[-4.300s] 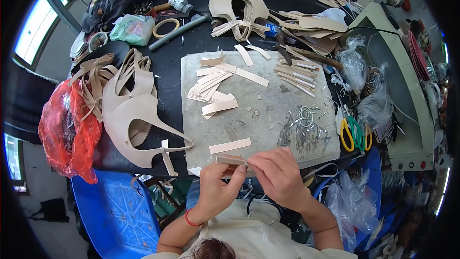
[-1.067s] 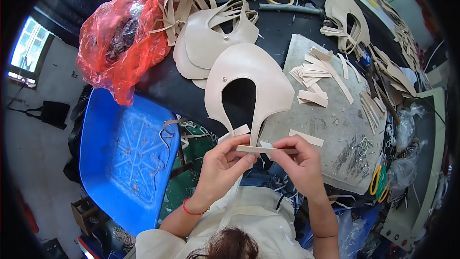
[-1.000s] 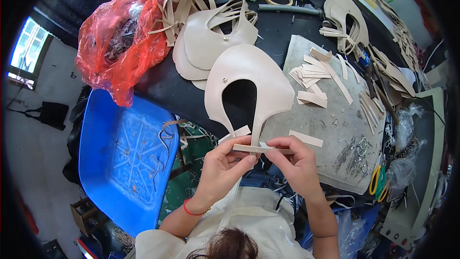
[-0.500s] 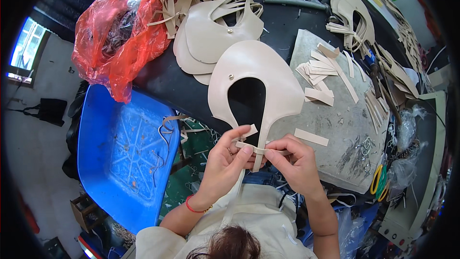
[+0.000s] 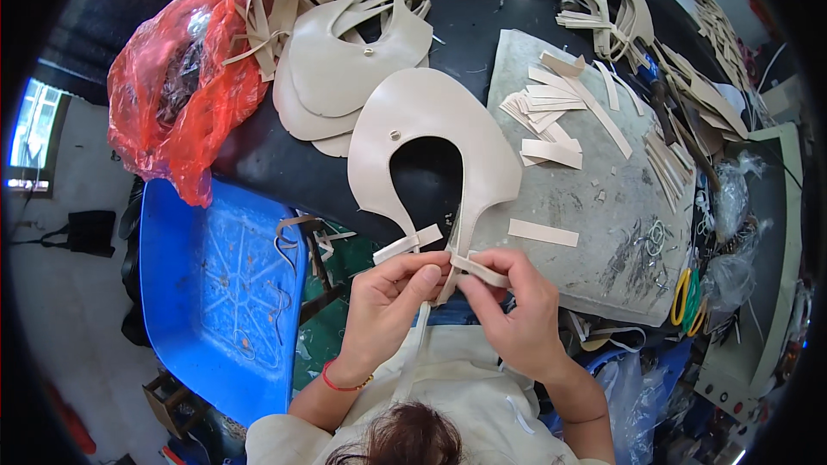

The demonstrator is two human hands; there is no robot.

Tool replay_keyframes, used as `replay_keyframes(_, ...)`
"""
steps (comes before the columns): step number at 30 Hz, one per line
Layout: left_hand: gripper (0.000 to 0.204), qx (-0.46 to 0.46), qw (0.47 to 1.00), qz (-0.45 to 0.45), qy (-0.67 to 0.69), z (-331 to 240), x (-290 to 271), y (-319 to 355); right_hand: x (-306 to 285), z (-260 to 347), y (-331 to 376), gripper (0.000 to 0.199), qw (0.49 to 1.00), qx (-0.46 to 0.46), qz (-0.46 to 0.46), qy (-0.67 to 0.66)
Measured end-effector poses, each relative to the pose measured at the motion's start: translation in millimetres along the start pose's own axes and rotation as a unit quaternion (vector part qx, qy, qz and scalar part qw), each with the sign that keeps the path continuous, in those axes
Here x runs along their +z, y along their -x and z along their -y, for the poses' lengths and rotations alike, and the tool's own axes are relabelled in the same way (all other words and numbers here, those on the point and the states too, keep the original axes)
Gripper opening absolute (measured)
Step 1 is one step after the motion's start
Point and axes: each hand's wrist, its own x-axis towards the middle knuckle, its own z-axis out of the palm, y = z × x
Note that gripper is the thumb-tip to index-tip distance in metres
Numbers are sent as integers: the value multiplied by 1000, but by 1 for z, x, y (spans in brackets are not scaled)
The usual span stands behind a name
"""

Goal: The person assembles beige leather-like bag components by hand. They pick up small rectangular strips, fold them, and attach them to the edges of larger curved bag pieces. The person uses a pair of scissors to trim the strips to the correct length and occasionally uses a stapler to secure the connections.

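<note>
A beige leather piece [image 5: 439, 103], curved like a horseshoe with a metal stud on its left side, lies in front of me. Its right leg narrows into a strap that runs down to my fingers. A short beige leather strip [image 5: 481, 271] loops around that strap. Fingers and thumb of my right hand [image 5: 524, 319] pinch the free end of the strip. My left hand [image 5: 383, 314] is closed on the strap beside the loop; its fingertips are partly hidden. Another short strip [image 5: 407, 244] sits crosswise on the left leg, just above my left hand.
Cut strips [image 5: 551, 108] and one single strip [image 5: 543, 232] lie on a grey slab [image 5: 603, 198] at right. Stacked leather pieces [image 5: 345, 69] and a red plastic bag [image 5: 185, 95] are behind left. A blue tub [image 5: 233, 284] stands left; scissors [image 5: 685, 297] lie right.
The strip, earlier stretched across the strap, is now folded around it, with its end in my right hand. The other short strip has come clear of my left fingers. The view has shifted slightly.
</note>
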Motion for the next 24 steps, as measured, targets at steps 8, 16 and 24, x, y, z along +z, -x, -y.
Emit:
replay_keyframes(8,44,-61,997,38,26,-3,10,-6,-10,-10,3,23,997,-70,41,17)
replay_keyframes(16,43,-34,995,23,91,-14,15,-5,-22,-11,10,23,995,17,-14,-93)
replay_keyframes(24,9,11,998,-47,45,-4,33,-14,9,-21,35,33,994,1,-60,-88)
